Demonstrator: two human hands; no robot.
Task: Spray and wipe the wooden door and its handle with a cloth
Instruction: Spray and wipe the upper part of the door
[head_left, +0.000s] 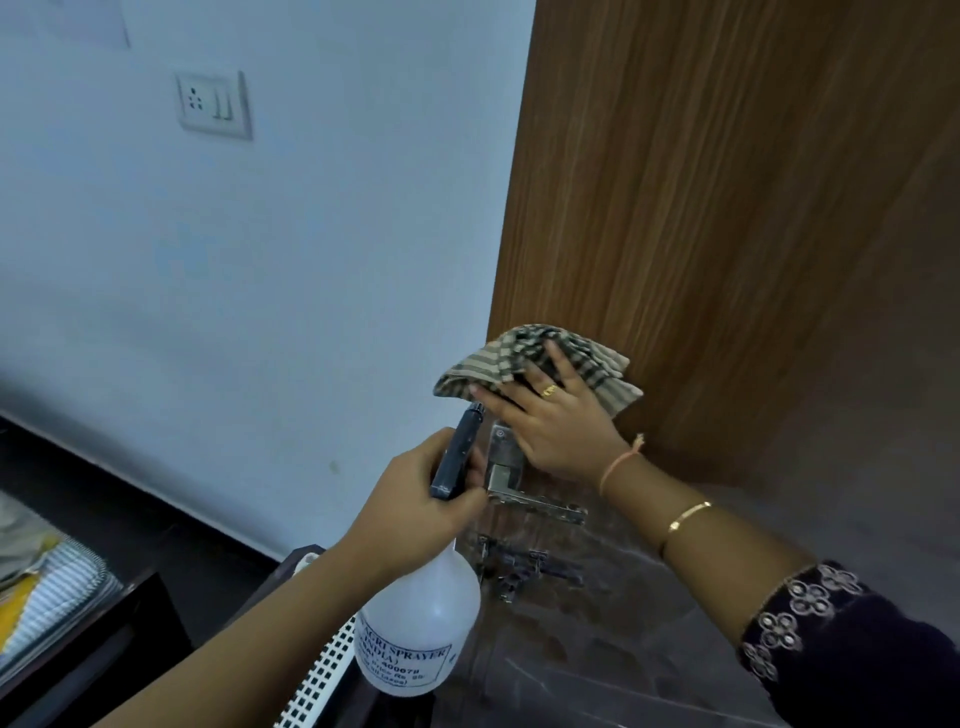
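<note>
door (727, 182): brown wood, set right of blue wall (311, 260) | cloth (498, 358): checked, pressed flat to door by right hand (550, 421), fingers spread, just above handle | handle (545, 506): metal lever, found between both hands | bottle (421, 613): white sprayer, neck gripped by left hand (415, 499), fingers curled, nozzle near cloth edge

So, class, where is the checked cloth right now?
In the head view, the checked cloth is pressed against the wooden door under the right hand, near the door's left edge, just above the metal handle.
</note>
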